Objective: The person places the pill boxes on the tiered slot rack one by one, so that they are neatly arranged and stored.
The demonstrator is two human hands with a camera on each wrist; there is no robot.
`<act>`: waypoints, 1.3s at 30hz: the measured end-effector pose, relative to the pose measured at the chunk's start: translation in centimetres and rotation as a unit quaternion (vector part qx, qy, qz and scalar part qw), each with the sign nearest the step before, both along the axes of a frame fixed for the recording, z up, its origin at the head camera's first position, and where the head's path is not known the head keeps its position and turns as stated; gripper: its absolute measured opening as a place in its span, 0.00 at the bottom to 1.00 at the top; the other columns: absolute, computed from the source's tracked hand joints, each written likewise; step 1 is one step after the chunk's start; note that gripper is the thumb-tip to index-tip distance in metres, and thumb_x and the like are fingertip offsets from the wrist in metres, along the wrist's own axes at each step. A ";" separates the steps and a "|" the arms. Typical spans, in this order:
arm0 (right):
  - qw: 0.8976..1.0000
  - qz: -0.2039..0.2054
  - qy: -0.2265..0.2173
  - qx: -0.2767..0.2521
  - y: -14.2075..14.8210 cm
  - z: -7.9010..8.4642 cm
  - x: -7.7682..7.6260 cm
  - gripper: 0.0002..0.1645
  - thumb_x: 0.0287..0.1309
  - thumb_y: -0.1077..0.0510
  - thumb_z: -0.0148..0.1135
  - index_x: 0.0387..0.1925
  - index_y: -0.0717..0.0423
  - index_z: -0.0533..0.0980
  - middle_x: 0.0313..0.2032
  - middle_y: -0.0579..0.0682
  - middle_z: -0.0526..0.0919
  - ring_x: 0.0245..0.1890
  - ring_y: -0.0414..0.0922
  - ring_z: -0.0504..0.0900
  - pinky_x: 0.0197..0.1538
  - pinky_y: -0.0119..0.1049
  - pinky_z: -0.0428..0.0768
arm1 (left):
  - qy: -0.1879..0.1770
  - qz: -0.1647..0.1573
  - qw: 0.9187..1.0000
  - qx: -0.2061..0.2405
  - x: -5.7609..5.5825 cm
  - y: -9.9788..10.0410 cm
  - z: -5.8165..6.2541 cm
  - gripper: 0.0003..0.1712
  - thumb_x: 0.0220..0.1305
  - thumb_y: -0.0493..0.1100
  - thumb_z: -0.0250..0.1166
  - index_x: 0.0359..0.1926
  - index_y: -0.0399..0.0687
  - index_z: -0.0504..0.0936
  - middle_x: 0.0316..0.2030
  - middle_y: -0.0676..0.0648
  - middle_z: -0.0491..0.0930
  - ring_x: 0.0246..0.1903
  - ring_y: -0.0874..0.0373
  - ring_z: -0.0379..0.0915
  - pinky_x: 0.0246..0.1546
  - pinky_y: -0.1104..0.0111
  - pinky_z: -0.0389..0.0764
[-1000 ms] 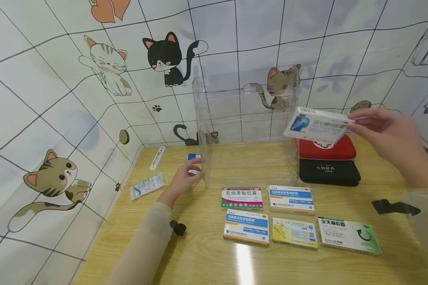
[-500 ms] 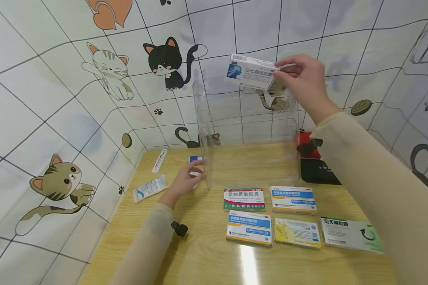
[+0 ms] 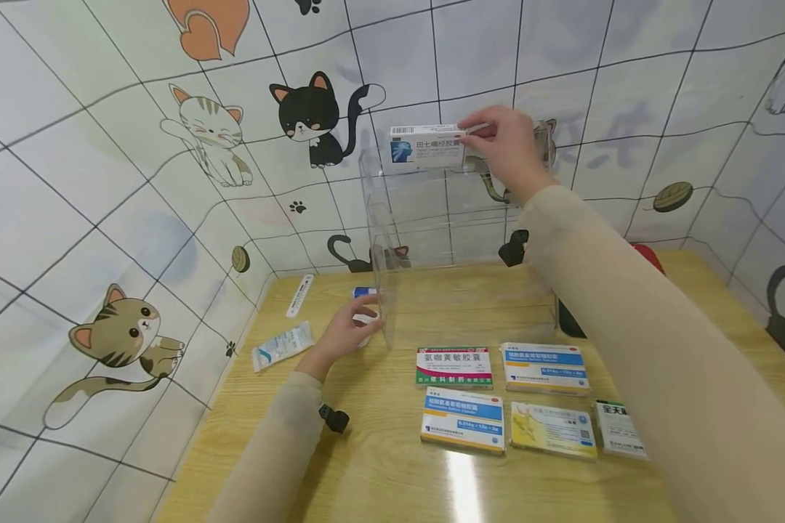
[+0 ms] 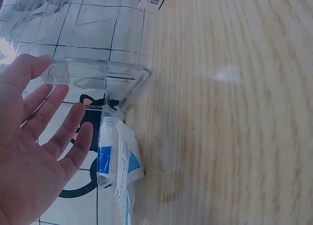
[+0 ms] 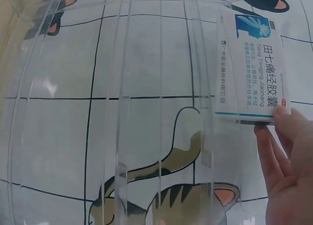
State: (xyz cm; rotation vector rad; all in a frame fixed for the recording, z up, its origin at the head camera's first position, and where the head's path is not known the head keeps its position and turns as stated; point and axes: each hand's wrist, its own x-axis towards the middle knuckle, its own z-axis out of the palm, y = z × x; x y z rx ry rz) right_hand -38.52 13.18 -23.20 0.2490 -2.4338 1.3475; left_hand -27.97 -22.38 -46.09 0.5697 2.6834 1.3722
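Note:
My right hand point(image 3: 506, 145) pinches one end of a white medicine box point(image 3: 425, 149) with a blue picture, fingers and thumb at its right side. The box is upright at the top left of a clear plastic tiered rack point(image 3: 384, 290). In the right wrist view, the box point(image 5: 249, 68) overlaps the rack's upper edge, its printed front showing. Low at the rack's left side is my left hand point(image 3: 347, 334), fingertips right at the panel in the head view. The left wrist view shows that hand point(image 4: 44, 142) with its fingers spread and holding nothing.
Several medicine boxes lie flat before the rack, including a green-and-red one point(image 3: 453, 367), a yellow one point(image 3: 552, 430) and a blue-and-white one point(image 3: 463, 420). A sachet point(image 3: 283, 346) and a white strip point(image 3: 299, 296) lie left. My right sleeve hides part of a red case point(image 3: 647, 256).
My right hand has carried the white box leftward and up from over the red case to the rack's top, then slightly lower and level. My left hand stays by the rack's side.

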 end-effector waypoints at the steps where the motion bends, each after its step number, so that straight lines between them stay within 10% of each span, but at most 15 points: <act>1: 1.000 0.005 -0.006 0.000 -0.1 -0.2 -0.1 0.18 0.68 0.49 0.66 0.58 0.41 0.83 0.61 0.44 0.80 0.55 0.39 0.83 0.54 0.32 0.82 | -0.002 0.000 1.000 0.001 0.0 0.1 0.0 0.31 0.72 0.43 0.67 0.73 0.46 0.71 0.65 0.39 0.76 0.59 0.44 0.77 0.58 0.49 0.82; 9: 0.998 0.027 0.001 0.064 0.2 -1.4 1.2 0.28 0.70 0.46 0.64 0.70 0.34 0.74 0.70 0.40 0.75 0.67 0.40 0.78 0.68 0.37 0.77 | -0.003 -0.006 1.000 0.007 -0.1 0.8 -0.5 0.31 0.72 0.42 0.66 0.73 0.44 0.70 0.66 0.38 0.75 0.59 0.43 0.77 0.58 0.49 0.82; 18: 0.992 0.024 0.114 0.047 4.6 -8.2 10.8 0.25 0.64 0.58 0.71 0.62 0.50 0.81 0.67 0.50 0.78 0.73 0.51 0.69 0.76 0.57 0.65 | -0.010 0.014 1.000 -0.002 0.2 0.9 -0.6 0.31 0.72 0.41 0.66 0.73 0.49 0.70 0.66 0.39 0.75 0.60 0.44 0.77 0.60 0.50 0.81; 23: 0.996 0.000 0.041 0.085 8.9 -13.5 16.2 0.25 0.62 0.58 0.73 0.60 0.51 0.82 0.64 0.55 0.79 0.70 0.58 0.70 0.69 0.67 0.68 | -0.011 0.008 1.000 0.005 0.3 1.1 -0.6 0.30 0.72 0.40 0.65 0.72 0.51 0.70 0.67 0.36 0.74 0.60 0.43 0.77 0.59 0.50 0.82; 27: 0.991 -0.019 -0.003 0.133 12.8 -16.9 19.8 0.25 0.60 0.57 0.75 0.59 0.51 0.81 0.61 0.57 0.80 0.61 0.54 0.76 0.61 0.29 0.78 | -0.011 0.001 1.000 0.003 0.3 1.2 -0.6 0.30 0.73 0.40 0.65 0.73 0.49 0.69 0.66 0.36 0.74 0.60 0.43 0.77 0.59 0.51 0.82; 30: 0.988 -0.019 -0.011 0.154 15.6 -19.0 21.8 0.24 0.59 0.58 0.76 0.57 0.51 0.83 0.57 0.57 0.82 0.52 0.35 0.76 0.44 0.08 0.67 | -0.013 0.011 1.000 0.000 0.3 1.2 -0.4 0.31 0.72 0.40 0.65 0.73 0.48 0.68 0.63 0.38 0.76 0.59 0.44 0.77 0.58 0.52 0.82; 34: 0.981 -0.004 -0.050 0.190 18.6 -21.0 23.9 0.22 0.58 0.55 0.76 0.54 0.50 0.84 0.55 0.58 0.84 0.45 0.14 0.64 0.39 0.16 0.74 | -0.014 0.024 1.000 0.005 0.4 0.8 0.0 0.31 0.72 0.40 0.66 0.72 0.45 0.69 0.59 0.38 0.79 0.58 0.44 0.78 0.58 0.51 0.82; 39: 0.956 0.020 -0.152 0.251 21.2 -22.6 25.5 0.25 0.55 0.46 0.78 0.52 0.52 0.85 0.52 0.59 0.85 0.43 0.29 0.76 0.33 0.27 0.77 | -0.013 0.018 1.000 -0.003 0.2 0.6 0.1 0.31 0.72 0.41 0.65 0.73 0.45 0.68 0.60 0.38 0.77 0.58 0.44 0.78 0.58 0.51 0.82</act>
